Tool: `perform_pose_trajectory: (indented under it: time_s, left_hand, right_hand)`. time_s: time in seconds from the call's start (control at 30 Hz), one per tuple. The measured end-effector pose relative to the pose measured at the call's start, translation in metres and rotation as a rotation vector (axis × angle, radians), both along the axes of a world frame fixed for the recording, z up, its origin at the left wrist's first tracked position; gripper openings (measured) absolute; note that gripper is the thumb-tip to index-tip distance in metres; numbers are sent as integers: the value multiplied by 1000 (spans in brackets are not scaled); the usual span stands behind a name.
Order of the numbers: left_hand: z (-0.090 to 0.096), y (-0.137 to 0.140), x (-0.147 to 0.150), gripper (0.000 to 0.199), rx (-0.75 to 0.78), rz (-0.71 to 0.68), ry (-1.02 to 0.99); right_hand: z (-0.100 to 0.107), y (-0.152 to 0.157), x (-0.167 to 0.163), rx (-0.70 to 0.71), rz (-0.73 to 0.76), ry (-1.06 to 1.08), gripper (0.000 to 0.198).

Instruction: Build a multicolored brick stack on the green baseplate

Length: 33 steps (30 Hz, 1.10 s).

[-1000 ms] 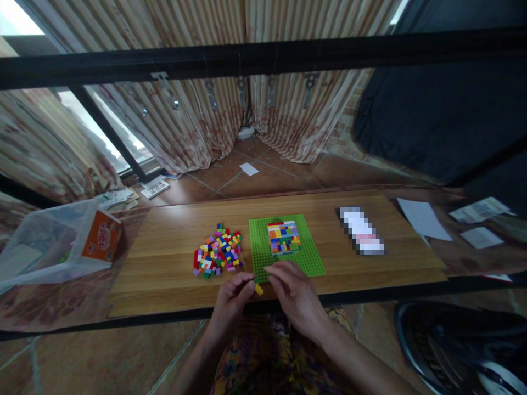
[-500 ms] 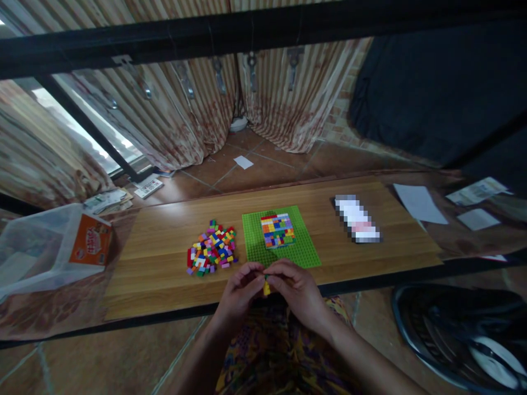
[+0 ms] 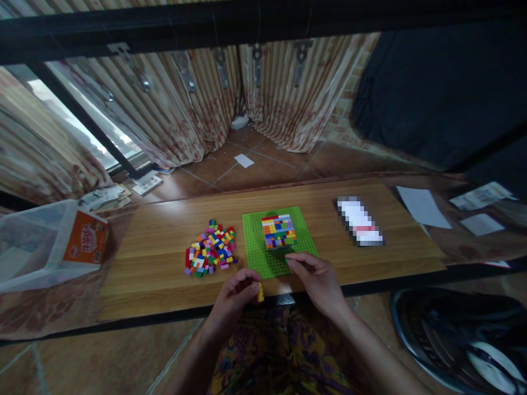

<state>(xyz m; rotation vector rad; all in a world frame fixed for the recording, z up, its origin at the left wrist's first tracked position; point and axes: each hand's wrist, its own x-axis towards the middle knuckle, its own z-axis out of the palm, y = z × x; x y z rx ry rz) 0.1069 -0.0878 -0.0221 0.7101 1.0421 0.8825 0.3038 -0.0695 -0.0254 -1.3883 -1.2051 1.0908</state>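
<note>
My left hand point(image 3: 236, 293) is closed in a pinch on a yellow toy brick point(image 3: 260, 293) over the table's front edge. My right hand point(image 3: 316, 277) pinches a small green brick point(image 3: 287, 259), mostly covered by the fingertips, above the near right part of a green studded baseplate point(image 3: 255, 263). On that baseplate stands a square block of many-coloured bricks point(image 3: 279, 231), just beyond my right fingertips. Left of the baseplate, a loose pile of small coloured bricks point(image 3: 212, 247) lies on the wooden board.
A clear plastic bin point(image 3: 37, 241) with an orange label stands at the left end. A phone with a blurred screen point(image 3: 360, 221) lies right of the baseplate. Paper sheets point(image 3: 424, 207) are at the far right. A dark round-rimmed object point(image 3: 448, 340) sits below on the right.
My hands were together around a green and yellow piece. They have moved apart: the right went forward and right with the green brick, the left kept the yellow one.
</note>
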Motion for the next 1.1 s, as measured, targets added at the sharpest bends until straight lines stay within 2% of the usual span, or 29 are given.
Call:
perform_pose_trajectory:
  time_s: [0.17,0.27,0.4,0.6,0.73,1.1]
  left_hand:
    - [1,0,-18,25,74,64,200]
    - [0,1,-28,27,87,108,241]
    - [-3,3,-33,28,70,144,229]
    - [-8,4,-32,29,73,137,195]
    - [-11,4,-33,30,57,145,176]
    - [-9,6,-33,28,70,133,185]
  right_hand:
    - [-4,21,18,172,-34,-245,18]
    - [-6,29,24,209,-76,-322,19]
    - [-3,38,24,204,-117,-386,18]
    - [5,50,11,246,-37,-546,16]
    - [3,55,6,297,12,-670,19]
    - [-3,57,2,318,-9,-812,16]
